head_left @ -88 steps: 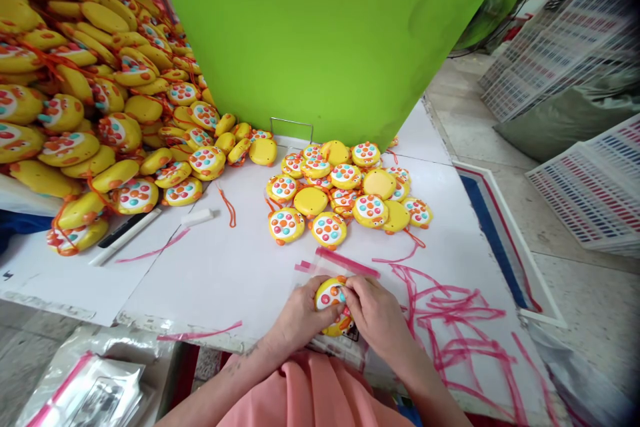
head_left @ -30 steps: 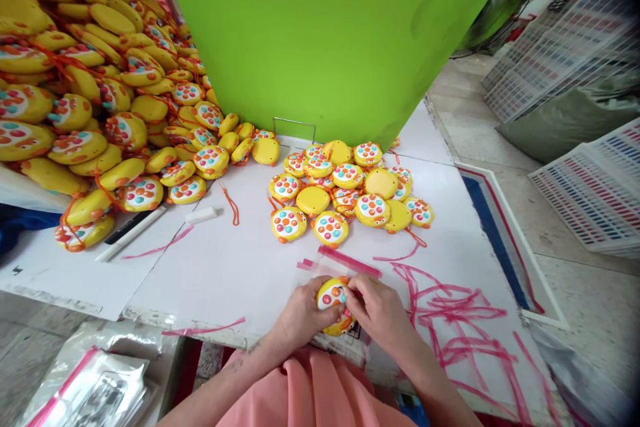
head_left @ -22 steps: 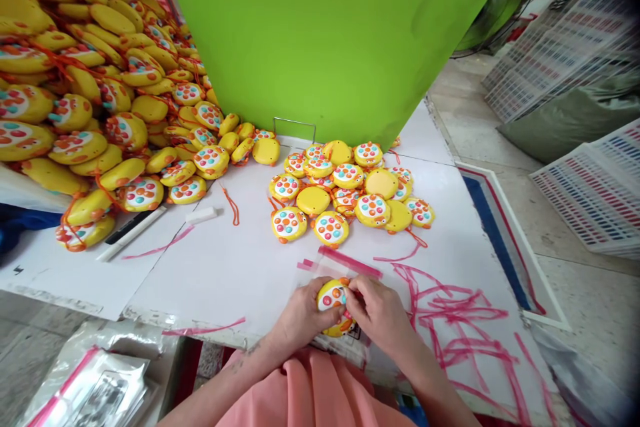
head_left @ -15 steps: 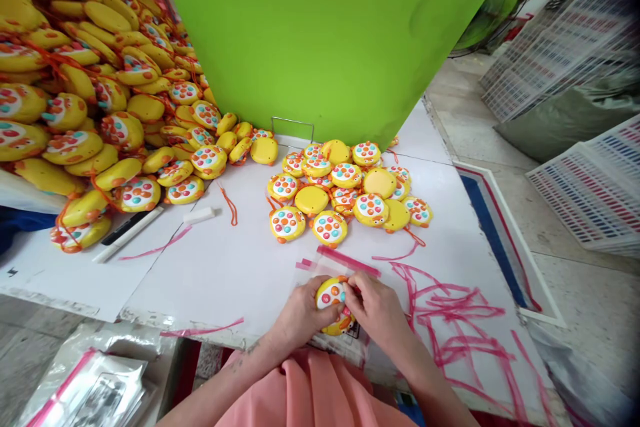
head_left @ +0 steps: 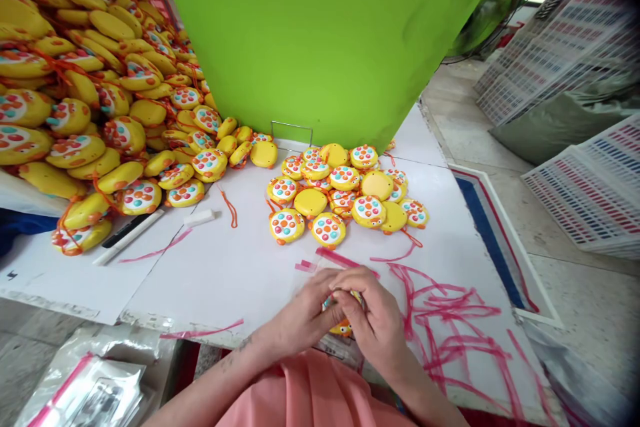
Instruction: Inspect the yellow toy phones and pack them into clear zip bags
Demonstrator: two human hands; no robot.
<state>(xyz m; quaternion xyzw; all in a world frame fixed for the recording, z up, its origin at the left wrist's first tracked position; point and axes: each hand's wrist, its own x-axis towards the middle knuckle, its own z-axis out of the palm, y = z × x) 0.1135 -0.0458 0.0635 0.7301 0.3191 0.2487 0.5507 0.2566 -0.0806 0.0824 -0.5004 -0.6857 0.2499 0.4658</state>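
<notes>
A yellow animal-shaped button toy (head_left: 342,329) is between my two hands at the table's front edge, mostly covered by fingers. My left hand (head_left: 311,307) is closed around its left side. My right hand (head_left: 373,313) curls over the top and right side, with fingers meeting those of the left. Clear plastic with printing (head_left: 340,348) shows just under the toy. Just beyond my fingers lies a pink plastic strip (head_left: 327,255). Further back on the white table (head_left: 230,280) is a cluster of the same toys (head_left: 328,229), some face down, some with orange cords.
A large heap of these toys (head_left: 115,27) fills the left side. A tall green panel (head_left: 320,33) stands behind. Pink strips (head_left: 460,307) litter the right. A white marker (head_left: 129,237) and an orange cord (head_left: 229,207) lie left. Printed plastic bags (head_left: 95,393) are below left.
My right hand has moved over the toy and closed across its top, hiding most of its face. My left fingers have come up beside it. The other toys stay in place.
</notes>
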